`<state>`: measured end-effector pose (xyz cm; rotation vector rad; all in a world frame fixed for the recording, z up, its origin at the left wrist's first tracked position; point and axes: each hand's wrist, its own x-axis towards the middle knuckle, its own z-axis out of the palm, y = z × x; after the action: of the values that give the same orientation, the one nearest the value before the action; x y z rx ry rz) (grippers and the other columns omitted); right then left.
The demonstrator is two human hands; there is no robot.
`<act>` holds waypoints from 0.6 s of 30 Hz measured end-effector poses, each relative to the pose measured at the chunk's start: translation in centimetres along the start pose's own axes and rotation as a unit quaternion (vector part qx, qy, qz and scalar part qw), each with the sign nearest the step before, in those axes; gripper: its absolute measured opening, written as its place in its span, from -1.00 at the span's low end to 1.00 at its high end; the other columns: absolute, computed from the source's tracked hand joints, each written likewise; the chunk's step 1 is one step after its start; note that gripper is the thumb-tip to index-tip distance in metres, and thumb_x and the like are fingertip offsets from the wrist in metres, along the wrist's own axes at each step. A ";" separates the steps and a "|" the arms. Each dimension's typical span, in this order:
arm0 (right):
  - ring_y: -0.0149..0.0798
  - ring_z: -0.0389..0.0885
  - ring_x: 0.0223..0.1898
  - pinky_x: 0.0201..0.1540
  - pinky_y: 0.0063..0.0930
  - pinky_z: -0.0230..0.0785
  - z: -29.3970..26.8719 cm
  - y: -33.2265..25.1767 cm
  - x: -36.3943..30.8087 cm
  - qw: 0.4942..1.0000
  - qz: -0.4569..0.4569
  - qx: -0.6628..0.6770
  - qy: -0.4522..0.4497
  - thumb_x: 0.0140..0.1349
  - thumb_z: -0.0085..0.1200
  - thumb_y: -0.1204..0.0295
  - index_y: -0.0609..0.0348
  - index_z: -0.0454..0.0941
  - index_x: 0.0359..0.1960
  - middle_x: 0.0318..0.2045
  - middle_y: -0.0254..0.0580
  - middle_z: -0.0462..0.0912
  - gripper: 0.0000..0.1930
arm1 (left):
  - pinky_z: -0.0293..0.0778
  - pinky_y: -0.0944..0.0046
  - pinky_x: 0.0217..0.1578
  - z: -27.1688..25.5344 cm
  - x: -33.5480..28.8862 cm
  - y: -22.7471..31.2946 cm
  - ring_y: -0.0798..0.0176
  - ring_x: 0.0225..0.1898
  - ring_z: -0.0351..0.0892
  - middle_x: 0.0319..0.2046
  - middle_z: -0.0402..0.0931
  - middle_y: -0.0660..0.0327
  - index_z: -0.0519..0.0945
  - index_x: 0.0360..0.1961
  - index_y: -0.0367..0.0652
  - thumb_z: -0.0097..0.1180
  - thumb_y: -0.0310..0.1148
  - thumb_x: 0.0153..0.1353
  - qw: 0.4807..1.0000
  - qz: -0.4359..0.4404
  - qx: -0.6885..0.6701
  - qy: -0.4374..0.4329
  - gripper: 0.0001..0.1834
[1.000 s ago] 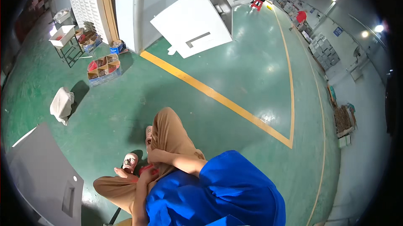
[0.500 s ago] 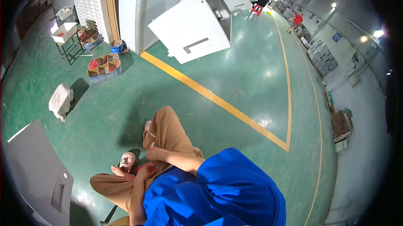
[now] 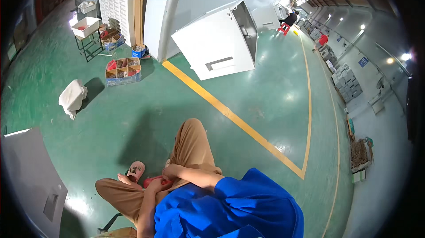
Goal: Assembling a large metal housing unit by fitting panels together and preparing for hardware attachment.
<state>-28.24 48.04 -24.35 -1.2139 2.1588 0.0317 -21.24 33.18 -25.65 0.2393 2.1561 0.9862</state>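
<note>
In front of my lap, my left hand (image 3: 156,187) is closed round a red object (image 3: 152,179). Its kind cannot be made out, since the hands cover much of it. My right hand (image 3: 171,171) rests just beyond, fingers curled in against the red object, close to my left hand. Whatever lies between the right fingertips is hidden. Beneath them are my bent legs in brown trousers (image 3: 190,143), with one foot in a pink clog (image 3: 135,170).
A white metal cabinet (image 3: 212,45) leans ahead beside a pillar. Grey panel (image 3: 33,176) at near left. A cloth-covered stool-like object (image 3: 73,96), a divided box of small parts (image 3: 123,73) and a white basin on a stand (image 3: 85,26) stand left. Two people work far off.
My right hand has come down and in toward my left hand and the red object. The view has tilted up a little, so the surroundings sit lower in the picture.
</note>
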 end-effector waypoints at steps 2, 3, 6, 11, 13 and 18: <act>-0.06 0.57 -0.34 -0.33 -0.23 0.40 -0.7 -0.6 0.0 1.000 -0.009 0.000 0.014 -0.01 -0.05 0.30 0.11 0.60 -0.43 -0.41 -0.13 0.61 -0.78 | 0.36 0.19 -0.11 -0.3 -0.3 0.1 0.06 -0.10 0.47 -0.17 0.49 0.02 0.53 -0.15 -0.07 0.06 0.17 -0.13 1.000 0.021 0.006 0.011 -0.38; -0.06 0.57 -0.34 -0.33 -0.24 0.40 -1.0 -0.7 -0.1 1.000 -0.009 -0.003 0.009 0.00 -0.04 0.29 0.11 0.61 -0.43 -0.41 -0.13 0.61 -0.77 | 0.36 0.18 -0.11 0.1 -0.1 -0.5 0.06 -0.11 0.47 -0.18 0.49 0.02 0.53 -0.14 -0.07 0.06 0.15 -0.12 1.000 0.028 0.002 0.009 -0.39; -0.08 0.57 -0.29 -0.30 -0.15 0.38 -3.1 -2.4 0.2 1.000 -0.007 0.003 -0.015 0.02 -0.05 0.26 0.11 0.60 -0.41 -0.36 -0.15 0.61 -0.75 | 0.36 0.17 -0.11 0.1 0.2 -1.6 0.04 -0.11 0.47 -0.18 0.49 0.01 0.52 -0.13 -0.08 0.08 0.10 -0.10 0.999 0.028 -0.004 0.020 -0.42; -0.06 0.56 -0.24 -0.22 -0.24 0.40 -0.7 -1.8 1.7 0.998 -0.002 0.048 -0.042 -0.05 0.03 0.28 0.11 0.59 -0.35 -0.31 -0.08 0.59 -0.74 | 0.37 0.21 -0.12 0.2 -0.5 0.5 0.09 -0.12 0.48 -0.19 0.51 0.07 0.49 -0.11 -0.14 0.18 -0.04 -0.11 0.998 0.048 -0.018 0.024 -0.45; -0.05 0.55 -0.24 -0.21 -0.24 0.40 -0.4 -1.3 2.3 0.997 0.003 0.063 -0.054 -0.03 0.03 0.23 0.12 0.59 -0.35 -0.31 -0.08 0.59 -0.72 | 0.36 0.20 -0.11 -0.3 -1.0 0.9 0.08 -0.11 0.48 -0.18 0.51 0.07 0.48 -0.10 -0.14 0.18 -0.04 -0.11 0.998 0.043 -0.040 0.011 -0.44; -0.04 0.55 -0.22 -0.21 -0.24 0.39 -1.5 -1.8 1.6 0.997 0.001 0.043 -0.070 -0.03 0.04 0.24 0.16 0.59 -0.33 -0.30 -0.04 0.59 -0.70 | 0.35 0.20 -0.08 -1.5 -2.3 2.4 0.09 -0.09 0.47 -0.16 0.50 0.06 0.47 -0.07 -0.13 0.19 -0.05 -0.12 1.000 0.021 -0.012 0.018 -0.42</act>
<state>-28.26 45.29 -23.52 -1.1266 2.0194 0.0229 -20.90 32.96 -22.01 0.2578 2.1772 1.0475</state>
